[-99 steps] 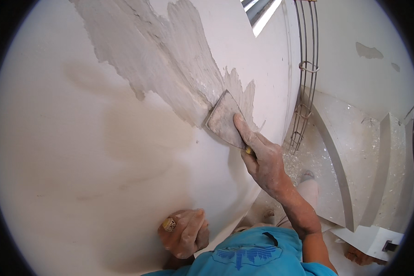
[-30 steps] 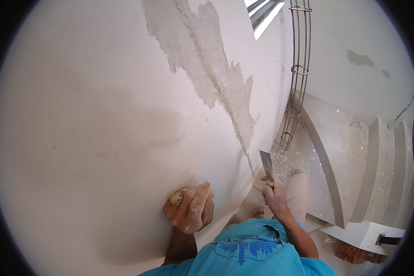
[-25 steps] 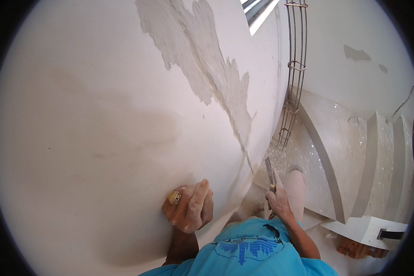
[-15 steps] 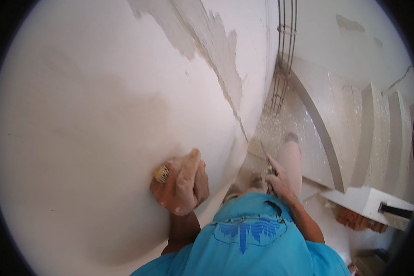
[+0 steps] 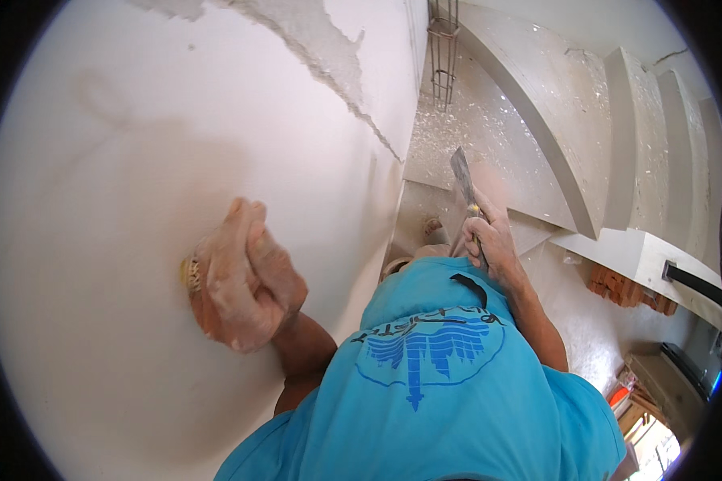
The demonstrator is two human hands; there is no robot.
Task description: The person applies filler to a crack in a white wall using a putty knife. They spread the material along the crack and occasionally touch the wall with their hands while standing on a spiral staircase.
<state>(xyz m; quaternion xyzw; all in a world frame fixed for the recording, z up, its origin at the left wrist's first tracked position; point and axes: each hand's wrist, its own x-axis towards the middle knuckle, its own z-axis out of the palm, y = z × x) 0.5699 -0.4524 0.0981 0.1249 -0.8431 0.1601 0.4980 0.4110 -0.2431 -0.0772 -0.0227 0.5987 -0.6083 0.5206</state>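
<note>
My left hand [image 5: 241,280] is closed against the white wall [image 5: 96,337], its dusty fingers curled together. At its left edge shows a small yellow and pale piece [image 5: 190,274] with a ribbed pattern; the hand hides the rest, so its kind is unclear. My right hand [image 5: 497,240], in front of my body, is wrapped around the dark handle of a putty knife [image 5: 462,172]. The knife's grey blade points up and away, clear of the wall. Higher on the wall runs a rough grey patch [image 5: 313,36] of bare plaster, tapering down to a crack.
Curving stairs [image 5: 529,152], speckled with white flakes, rise to the right. Steel reinforcing bars [image 5: 443,60] stand beside the wall's far edge. Red bricks [image 5: 622,287] sit beneath a white ledge [image 5: 610,250] at right. A sandalled foot [image 5: 435,231] shows below my body.
The view has shifted, and the grey patch now appears higher. My left hand has moved left and down along the wall. The putty knife's blade now shows more plainly, raised in my right hand.
</note>
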